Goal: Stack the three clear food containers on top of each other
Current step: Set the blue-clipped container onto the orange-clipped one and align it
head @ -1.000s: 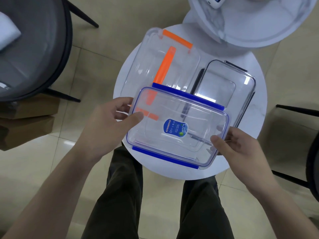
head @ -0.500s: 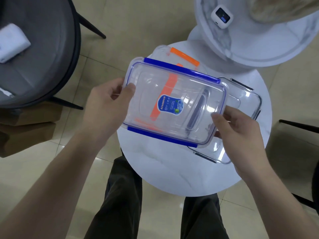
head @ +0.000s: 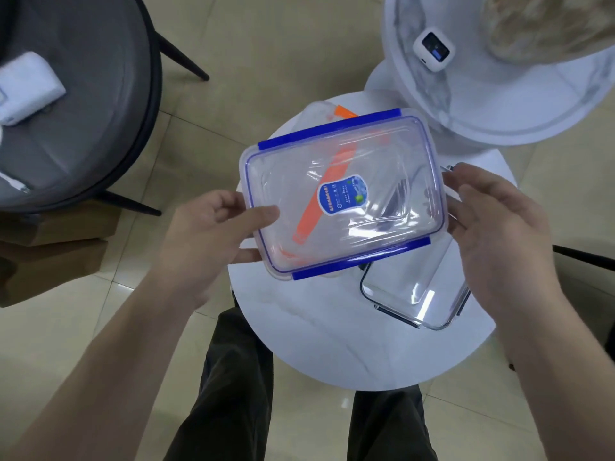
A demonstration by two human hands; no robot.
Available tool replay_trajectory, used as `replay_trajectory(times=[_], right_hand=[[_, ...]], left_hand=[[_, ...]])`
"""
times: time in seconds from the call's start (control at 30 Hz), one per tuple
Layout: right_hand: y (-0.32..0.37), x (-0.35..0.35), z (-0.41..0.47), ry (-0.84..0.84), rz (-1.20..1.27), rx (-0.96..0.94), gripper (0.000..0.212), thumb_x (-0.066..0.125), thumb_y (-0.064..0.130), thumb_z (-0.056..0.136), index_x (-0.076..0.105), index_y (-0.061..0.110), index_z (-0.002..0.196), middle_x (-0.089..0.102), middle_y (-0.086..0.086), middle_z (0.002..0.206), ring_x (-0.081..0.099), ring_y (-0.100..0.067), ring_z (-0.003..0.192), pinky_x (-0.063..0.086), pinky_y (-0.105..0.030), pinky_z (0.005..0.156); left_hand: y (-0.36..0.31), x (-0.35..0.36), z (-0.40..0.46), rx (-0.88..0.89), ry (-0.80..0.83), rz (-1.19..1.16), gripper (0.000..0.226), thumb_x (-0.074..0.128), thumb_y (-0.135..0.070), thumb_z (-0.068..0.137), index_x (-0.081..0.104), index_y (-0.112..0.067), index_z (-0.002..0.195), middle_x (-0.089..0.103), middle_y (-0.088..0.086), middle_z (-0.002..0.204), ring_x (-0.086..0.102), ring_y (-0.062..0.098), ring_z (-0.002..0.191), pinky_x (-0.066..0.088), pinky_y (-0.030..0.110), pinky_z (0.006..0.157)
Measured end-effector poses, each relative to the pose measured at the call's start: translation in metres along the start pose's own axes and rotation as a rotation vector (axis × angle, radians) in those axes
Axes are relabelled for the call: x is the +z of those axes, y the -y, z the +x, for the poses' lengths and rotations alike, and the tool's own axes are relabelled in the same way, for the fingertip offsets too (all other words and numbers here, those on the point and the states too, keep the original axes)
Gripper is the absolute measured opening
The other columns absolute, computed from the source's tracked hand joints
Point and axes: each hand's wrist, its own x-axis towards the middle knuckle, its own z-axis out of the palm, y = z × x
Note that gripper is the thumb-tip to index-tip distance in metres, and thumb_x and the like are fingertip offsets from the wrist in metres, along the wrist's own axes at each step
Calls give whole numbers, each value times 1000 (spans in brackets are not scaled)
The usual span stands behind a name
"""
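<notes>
Blue-clipped clear container (head: 342, 197) over the orange-clipped container (head: 327, 112), pinched at its short edge by the left hand (head: 213, 241), thumb above, fingers beneath, for alignment; right hand (head: 499, 234) spread, off the opposite edge; dark-clipped container (head: 419, 294) below its fingertips.

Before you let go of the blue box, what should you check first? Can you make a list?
1. Left hand gripping the blue-clipped container: ok, thumb on the lid.
2. Right hand gripping: not ok, palm open beside the short edge; contact cannot tell.
3. Blue-clipped container over the orange-clipped container: ok, mostly covers it.
4. Edges lined up: not ok, an orange corner shows at the far side.
5. Resting on it or held above: cannot tell.
6. Dark-clipped container stacked: not ok, on the round white table, partly under the blue one.
</notes>
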Motion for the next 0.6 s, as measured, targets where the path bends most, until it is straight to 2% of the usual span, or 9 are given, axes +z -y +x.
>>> replay_trajectory(times=[0.13,0.23,0.3,0.37,0.43,0.5,0.53,0.6], right_hand=[[-5,-1,0,-48,41,18,24,58,5,97,66,11,119,65,-23,136,66,-24,105,49,-40,108],[-13,5,-5,-52,60,70,45,66,15,95,55,13,138,66,-11,137,67,-22,122,50,-43,109],[-20,12,-12,2,115,124,49,68,17,94,53,13,140,71,-7,127,69,-21,117,52,-47,106],[-25,23,-21,87,158,154,40,70,16,92,60,16,131,75,-1,114,71,-22,109,56,-49,99],[-31,33,-29,142,175,158,40,74,21,84,63,23,122,76,0,117,73,-23,108,59,-48,92],[-36,41,-32,126,174,138,51,77,23,79,61,23,128,74,-2,123,73,-24,110,61,-47,90],[-37,43,-33,111,164,122,52,77,20,82,60,20,131,74,-2,123,74,-24,109,62,-45,88],[-37,43,-31,108,149,103,44,73,14,88,61,17,131,77,0,113,75,-21,99,62,-37,80]], left_hand=[[9,4,-9,-25,28,-108,33,80,-17,81,67,-9,110,78,9,108,80,20,86,64,34,63],[18,12,-17,-29,58,-211,51,82,-22,72,64,-6,117,73,14,118,79,25,93,65,36,69],[22,19,-21,-34,80,-300,57,81,-23,69,63,-3,120,71,18,123,77,29,97,65,38,73],[24,28,-28,-58,87,-374,53,80,-19,74,63,0,121,69,22,124,76,32,102,65,38,75],[28,37,-35,-101,80,-432,47,78,-13,78,61,7,117,66,29,125,73,36,107,65,39,75],[33,43,-41,-135,78,-471,36,78,-10,78,62,5,107,65,33,123,71,39,110,65,38,75],[35,44,-42,-150,81,-468,36,80,-11,78,62,7,105,66,32,123,71,40,110,65,38,76],[38,41,-42,-159,68,-399,51,85,-19,76,63,10,111,70,28,119,73,39,106,64,39,80]])
